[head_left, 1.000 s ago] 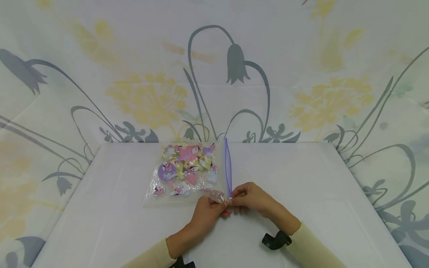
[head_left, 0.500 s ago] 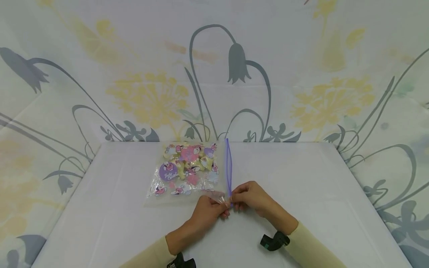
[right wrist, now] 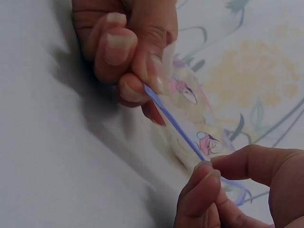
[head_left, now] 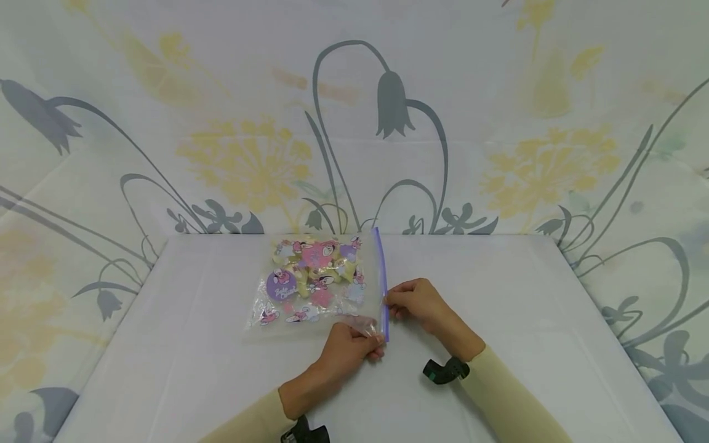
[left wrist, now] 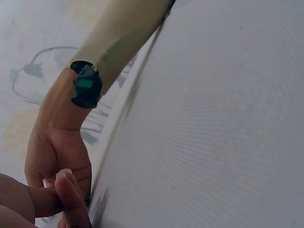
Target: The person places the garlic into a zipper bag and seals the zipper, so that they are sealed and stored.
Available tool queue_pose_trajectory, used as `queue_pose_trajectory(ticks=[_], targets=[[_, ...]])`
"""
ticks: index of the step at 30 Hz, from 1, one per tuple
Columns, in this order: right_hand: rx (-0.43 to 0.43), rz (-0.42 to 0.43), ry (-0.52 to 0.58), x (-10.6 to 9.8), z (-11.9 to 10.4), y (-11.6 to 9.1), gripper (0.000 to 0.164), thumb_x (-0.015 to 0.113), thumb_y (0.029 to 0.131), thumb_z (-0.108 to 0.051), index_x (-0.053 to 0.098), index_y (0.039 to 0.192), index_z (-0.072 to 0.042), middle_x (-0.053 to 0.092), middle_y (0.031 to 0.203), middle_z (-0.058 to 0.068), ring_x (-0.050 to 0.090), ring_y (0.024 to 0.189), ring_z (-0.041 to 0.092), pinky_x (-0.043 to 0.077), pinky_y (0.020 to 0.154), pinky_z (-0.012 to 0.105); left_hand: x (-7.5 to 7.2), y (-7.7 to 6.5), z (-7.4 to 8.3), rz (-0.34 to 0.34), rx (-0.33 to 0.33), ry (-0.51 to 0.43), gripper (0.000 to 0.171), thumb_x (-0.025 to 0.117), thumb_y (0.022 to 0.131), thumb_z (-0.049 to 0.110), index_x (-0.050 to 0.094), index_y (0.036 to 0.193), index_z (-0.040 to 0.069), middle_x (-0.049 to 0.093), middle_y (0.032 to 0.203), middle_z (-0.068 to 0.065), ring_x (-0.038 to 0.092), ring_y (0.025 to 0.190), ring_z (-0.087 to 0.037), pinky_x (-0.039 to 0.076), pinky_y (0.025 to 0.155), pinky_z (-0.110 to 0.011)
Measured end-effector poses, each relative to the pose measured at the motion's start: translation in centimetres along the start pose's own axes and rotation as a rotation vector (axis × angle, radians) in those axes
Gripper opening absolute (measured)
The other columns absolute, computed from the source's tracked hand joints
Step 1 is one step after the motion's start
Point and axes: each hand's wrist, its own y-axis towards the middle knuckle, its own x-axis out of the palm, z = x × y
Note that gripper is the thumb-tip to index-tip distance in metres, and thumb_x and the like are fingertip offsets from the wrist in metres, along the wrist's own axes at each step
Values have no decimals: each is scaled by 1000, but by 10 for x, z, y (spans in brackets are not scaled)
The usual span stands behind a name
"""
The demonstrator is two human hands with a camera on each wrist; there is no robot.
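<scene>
A clear zip bag (head_left: pixel 327 307) with pink and purple cartoon prints lies on the table, its purple zip strip (head_left: pixel 381 264) along the right side. Yellow wrapped pieces (head_left: pixel 346 269) show inside it. My left hand (head_left: pixel 346 351) pinches the near corner of the bag at the end of the strip. Partway up that strip my right hand (head_left: pixel 418 306) pinches it between thumb and fingertips. In the right wrist view, the purple strip (right wrist: pixel 178 126) runs taut from the left hand (right wrist: pixel 130 52) to the right hand (right wrist: pixel 247 190).
The bag rests on a white-covered table (head_left: pixel 498 295), close to its far edge. Behind and at both sides hangs a floral cloth (head_left: pixel 354 123). Each wrist wears a black camera, such as the right one's camera (head_left: pixel 445 371).
My right hand has slid from the near corner away from me along the strip. The strip's two sides, parted before, now lie together as one line. My left hand stays at the corner.
</scene>
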Motion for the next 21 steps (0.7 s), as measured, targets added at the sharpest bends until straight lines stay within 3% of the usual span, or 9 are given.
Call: queue_pose_trajectory(ticks=[13,21], targets=[[45,95,57,-20,-8,41,26,77,93,-6,73,109,14,72,75,4,65,65,10,56,62,23,5,-1,5,27,-65,57,15,76,98,8,75,96,-6,77,76,-13,71,65,-10,60,64,-24],[62,142,111,-32,-17,61,22,76,94,-3,73,109,13,72,74,4,63,64,10,55,60,21,9,-1,5,40,-66,61,15,76,98,7,75,98,-9,79,80,-17,74,66,-12,61,64,-26]])
